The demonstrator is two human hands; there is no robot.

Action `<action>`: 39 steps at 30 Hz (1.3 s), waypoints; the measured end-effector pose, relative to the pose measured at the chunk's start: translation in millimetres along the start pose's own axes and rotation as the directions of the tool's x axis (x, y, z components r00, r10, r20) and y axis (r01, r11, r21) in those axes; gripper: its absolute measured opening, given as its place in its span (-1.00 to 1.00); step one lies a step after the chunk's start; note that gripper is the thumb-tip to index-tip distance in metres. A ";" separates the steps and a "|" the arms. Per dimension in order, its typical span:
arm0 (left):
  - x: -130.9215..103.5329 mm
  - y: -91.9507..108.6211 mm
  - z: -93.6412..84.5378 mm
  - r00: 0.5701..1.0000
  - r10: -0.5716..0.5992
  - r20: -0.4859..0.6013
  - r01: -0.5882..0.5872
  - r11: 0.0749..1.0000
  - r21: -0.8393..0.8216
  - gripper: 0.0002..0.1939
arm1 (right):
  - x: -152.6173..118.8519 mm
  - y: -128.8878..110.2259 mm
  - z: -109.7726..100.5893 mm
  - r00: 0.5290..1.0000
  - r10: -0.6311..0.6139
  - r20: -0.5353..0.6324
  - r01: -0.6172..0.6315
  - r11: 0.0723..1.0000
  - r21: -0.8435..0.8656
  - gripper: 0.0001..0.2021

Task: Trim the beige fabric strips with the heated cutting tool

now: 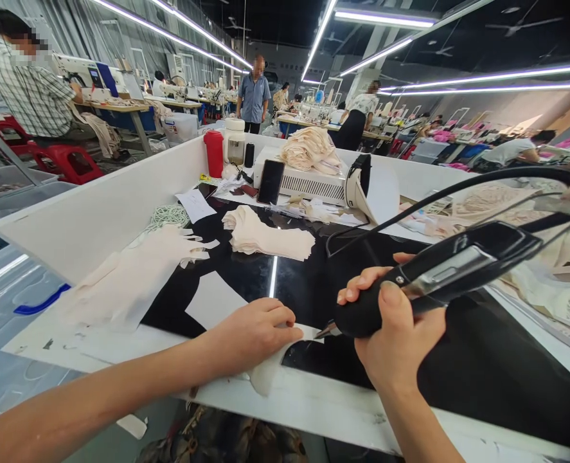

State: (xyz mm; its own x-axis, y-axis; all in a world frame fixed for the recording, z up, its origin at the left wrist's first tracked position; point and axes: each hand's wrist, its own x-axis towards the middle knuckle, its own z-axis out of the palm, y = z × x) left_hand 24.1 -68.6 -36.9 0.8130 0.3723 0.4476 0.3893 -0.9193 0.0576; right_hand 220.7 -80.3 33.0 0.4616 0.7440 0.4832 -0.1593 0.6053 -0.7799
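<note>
My right hand (395,341) is wrapped round a black corded handheld tool (439,270) with a narrow metal tip. The tip points down and left, meeting the end of a pale fabric piece (265,370) on the black glossy board (497,347). Close to the tip, my left hand (253,334) holds that fabric down, its fingers curled and pressed together. Part of the piece lies under the hand, and its lower end hangs over the board's near edge. A white cut piece (214,302) lies just beyond my left wrist.
Behind lie a stack of cream fabric pieces (268,238), a phone (270,182) and a white vented box (313,183) with fabric on top. More fabric (125,276) covers the left side. A red cup (213,154) stands by the back panel. The tool's black cable (439,193) arches rightward. People work beyond.
</note>
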 end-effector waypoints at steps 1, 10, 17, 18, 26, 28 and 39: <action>-0.6 0.3 0.2 1.000 -0.001 -0.009 0.001 1.000 0.011 -0.77 | -0.1 -0.1 -0.1 1.000 0.003 -0.001 -0.003 1.000 -0.002 -0.57; -8.0 14.1 -4.8 0.989 -0.137 0.052 0.131 0.986 0.102 -0.74 | -5.1 -1.5 -3.8 1.000 -0.024 -0.017 0.023 1.000 -0.012 -0.52; -9.5 16.6 -8.5 0.975 -0.184 0.128 0.175 0.982 0.074 -0.75 | -11.4 -3.2 -6.8 0.999 -0.031 -0.037 0.029 0.999 -0.044 -0.52; -9.7 16.8 -9.1 0.974 -0.185 0.130 0.176 0.981 0.076 -0.74 | -12.1 -3.4 -7.0 0.999 -0.031 -0.040 0.029 0.998 -0.048 -0.52; -8.4 18.3 -14.7 0.974 -0.147 0.171 0.125 0.983 0.132 -0.74 | -15.1 -4.8 -6.4 0.998 -0.045 -0.044 0.042 0.997 -0.067 -0.51; -7.0 18.8 -16.7 0.973 -0.124 0.196 0.090 0.981 0.173 -0.71 | -15.8 -5.5 -6.4 0.998 -0.038 -0.046 0.035 0.997 -0.066 -0.50; 4.7 46.3 -9.5 0.937 -0.224 0.268 0.129 0.936 0.328 -0.89 | -20.4 -7.3 -6.9 0.997 -0.050 -0.061 0.045 0.995 -0.086 -0.51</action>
State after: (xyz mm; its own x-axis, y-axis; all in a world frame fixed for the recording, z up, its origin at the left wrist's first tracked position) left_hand 41.8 -110.7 -23.6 0.7909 0.5888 0.1670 0.6116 -0.7701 -0.1812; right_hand 218.4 -101.9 26.2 0.5215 0.6940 0.4963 -0.0630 0.6115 -0.7888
